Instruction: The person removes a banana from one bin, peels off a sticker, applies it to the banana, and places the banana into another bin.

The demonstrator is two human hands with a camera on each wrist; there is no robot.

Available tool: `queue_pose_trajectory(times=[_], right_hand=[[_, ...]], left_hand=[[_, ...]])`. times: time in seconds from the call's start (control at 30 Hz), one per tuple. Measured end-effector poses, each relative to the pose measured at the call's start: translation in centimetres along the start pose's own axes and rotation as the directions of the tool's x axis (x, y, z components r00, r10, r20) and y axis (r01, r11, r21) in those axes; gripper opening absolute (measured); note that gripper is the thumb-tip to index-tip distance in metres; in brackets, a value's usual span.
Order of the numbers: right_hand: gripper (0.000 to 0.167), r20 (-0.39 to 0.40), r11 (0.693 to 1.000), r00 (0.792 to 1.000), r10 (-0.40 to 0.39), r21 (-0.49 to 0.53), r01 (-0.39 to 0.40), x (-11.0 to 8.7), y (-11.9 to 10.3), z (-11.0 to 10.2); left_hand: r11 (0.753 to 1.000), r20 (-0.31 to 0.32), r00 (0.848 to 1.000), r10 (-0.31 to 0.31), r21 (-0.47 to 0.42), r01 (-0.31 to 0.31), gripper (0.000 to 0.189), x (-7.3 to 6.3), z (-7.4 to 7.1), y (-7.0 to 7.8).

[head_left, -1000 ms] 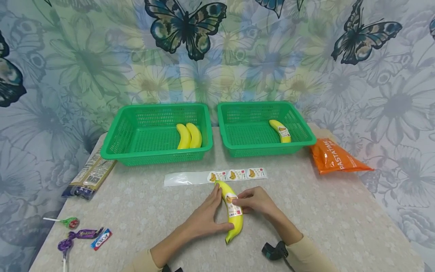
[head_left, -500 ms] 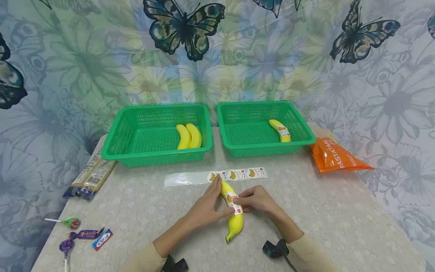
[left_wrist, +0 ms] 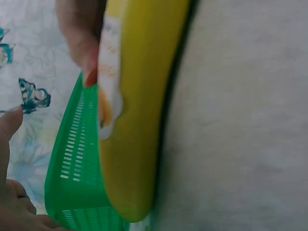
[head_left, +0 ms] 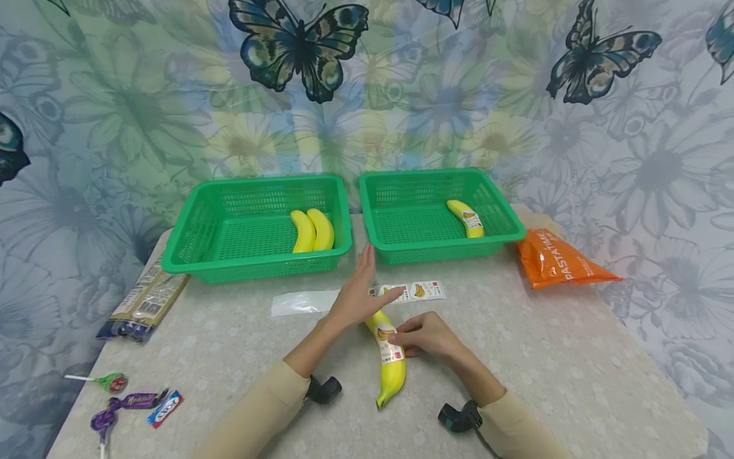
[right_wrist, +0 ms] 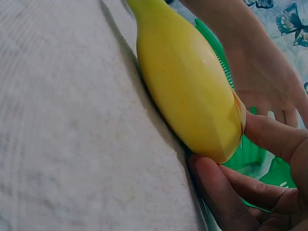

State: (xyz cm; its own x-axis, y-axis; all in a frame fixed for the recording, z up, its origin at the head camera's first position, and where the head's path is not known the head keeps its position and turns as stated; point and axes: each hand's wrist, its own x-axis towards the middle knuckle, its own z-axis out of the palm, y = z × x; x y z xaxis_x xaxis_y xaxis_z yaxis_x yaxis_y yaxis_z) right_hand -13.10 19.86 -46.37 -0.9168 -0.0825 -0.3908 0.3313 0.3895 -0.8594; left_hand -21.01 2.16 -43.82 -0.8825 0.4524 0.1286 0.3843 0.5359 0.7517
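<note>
A yellow banana [head_left: 392, 377] lies on the table in front of me with a white label [head_left: 392, 353] on its upper side. My right hand [head_left: 434, 335] holds it from the right, thumb on the label and fingers against the side; the right wrist view shows the fingertips [right_wrist: 209, 168] low on the peel. My left hand [head_left: 354, 298] is stretched out over the banana's far end, fingers straight and holding nothing. Beneath it runs a sticker strip [head_left: 304, 303], bare backing at the left and banana labels at the right; the hand hides part of it.
At the back stand two green baskets: the left basket [head_left: 252, 271] holds two bananas [head_left: 322, 229], the right basket [head_left: 441, 250] one labelled banana [head_left: 458, 208]. An orange bag [head_left: 559, 261] lies far right. Candies [head_left: 140, 400], lollipops [head_left: 111, 382] and a gold packet [head_left: 150, 303] lie left.
My left hand has let go of the banana's left side and moved forward, up over the sticker strip. The right hand stays at the label.
</note>
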Motion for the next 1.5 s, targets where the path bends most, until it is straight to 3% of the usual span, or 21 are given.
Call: queue_pose_trajectory(times=[0.27, 0.43, 0.57, 0.7, 0.93, 1.07, 1.3, 1.5], right_hand=[[0.042, -0.013, 1.000, 1.000, 0.006, -0.005, -0.006, 0.0, -0.1, -0.1], [0.042, -0.005, 1.000, 1.000, 0.002, -0.001, -0.002, 0.1, 0.1, 0.0], [0.042, -0.015, 1.000, 1.000, 0.010, -0.008, -0.010, 0.2, 0.2, 0.2], [0.041, -0.014, 1.000, 1.000, 0.008, -0.016, -0.008, 0.3, 0.2, 0.3], [0.040, 0.005, 1.000, 1.000, -0.007, 0.007, 0.007, 0.1, 0.2, 0.2], [0.040, 0.001, 1.000, 1.000, -0.007, -0.003, 0.007, -0.1, 0.1, 0.2], [0.041, -0.027, 0.994, 0.999, 0.021, -0.109, -0.024, -0.3, -0.2, 0.5], [0.043, -0.022, 0.994, 0.999, 0.024, -0.107, -0.026, -0.5, -0.4, 0.6]], left_hand=[[0.991, -0.103, 0.992, -0.072, -0.118, 0.060, 0.107, 5.2, -0.6, 0.7], [0.989, -0.125, 0.983, -0.131, -0.087, 0.121, 0.107, 7.7, -0.6, 0.4], [0.988, -0.134, 0.981, -0.142, -0.072, 0.133, 0.109, 9.0, -0.4, 0.2], [0.987, -0.130, 0.980, -0.149, -0.074, 0.140, 0.109, 9.6, -0.3, 0.0], [0.988, -0.099, 0.983, -0.152, 0.024, 0.155, 0.109, 10.0, 0.3, -0.5], [0.988, -0.097, 0.984, -0.150, 0.015, 0.152, 0.111, 10.2, 0.3, -0.6], [0.987, -0.088, 0.983, -0.163, -0.009, 0.162, 0.118, 10.4, 0.2, -0.6], [0.987, -0.095, 0.982, -0.160, -0.033, 0.158, 0.119, 10.6, 0.3, -0.7]])
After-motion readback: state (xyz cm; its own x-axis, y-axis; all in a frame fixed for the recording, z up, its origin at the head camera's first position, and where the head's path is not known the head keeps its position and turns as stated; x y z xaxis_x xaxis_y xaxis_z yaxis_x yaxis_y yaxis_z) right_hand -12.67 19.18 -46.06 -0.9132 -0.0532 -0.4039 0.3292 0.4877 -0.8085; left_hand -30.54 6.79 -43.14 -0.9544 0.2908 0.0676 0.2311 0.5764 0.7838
